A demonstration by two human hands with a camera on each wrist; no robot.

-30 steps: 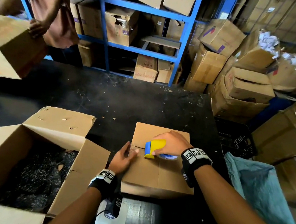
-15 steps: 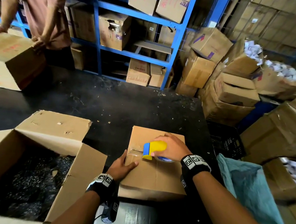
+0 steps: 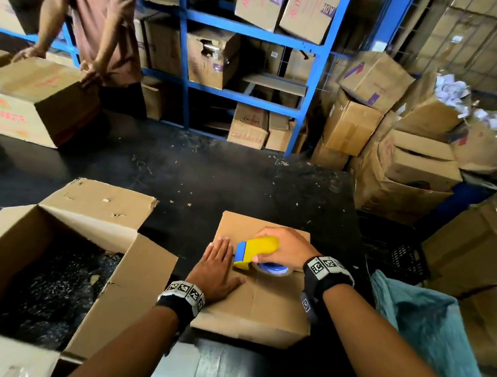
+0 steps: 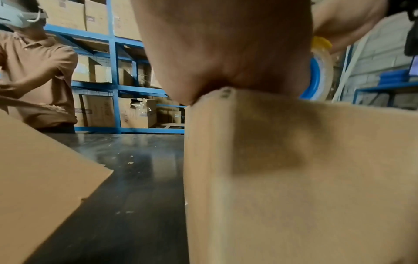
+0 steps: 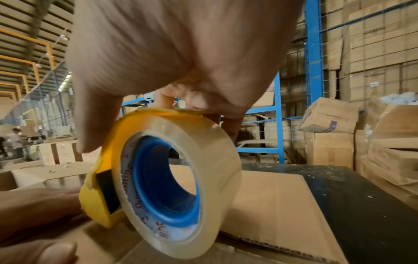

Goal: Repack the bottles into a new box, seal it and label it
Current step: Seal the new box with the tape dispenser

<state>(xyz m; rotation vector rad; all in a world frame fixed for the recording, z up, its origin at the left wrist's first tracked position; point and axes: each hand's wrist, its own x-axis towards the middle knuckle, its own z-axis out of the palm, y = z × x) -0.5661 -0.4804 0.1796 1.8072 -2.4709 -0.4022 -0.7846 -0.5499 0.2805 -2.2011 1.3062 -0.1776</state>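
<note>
Dim warehouse light, glare on the dark table (image 4: 126, 160), wrist views blurred close up, edges bowed

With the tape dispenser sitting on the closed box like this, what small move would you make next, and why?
Probably draw the tape dispenser along the seam toward the box's right edge. The right hand grips it with the roll on the lid, right beside the left hand, which lies flat near the left edge, steadying the box.

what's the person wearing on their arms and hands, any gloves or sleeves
No gloves and no sleeves in view: both forearms and the fingers are bare. The left hand and right hand each have a black wrist strap carrying white square tags printed with black block patterns, like fiducial markers. A small black device with another such tag hangs below each wrist.
</note>
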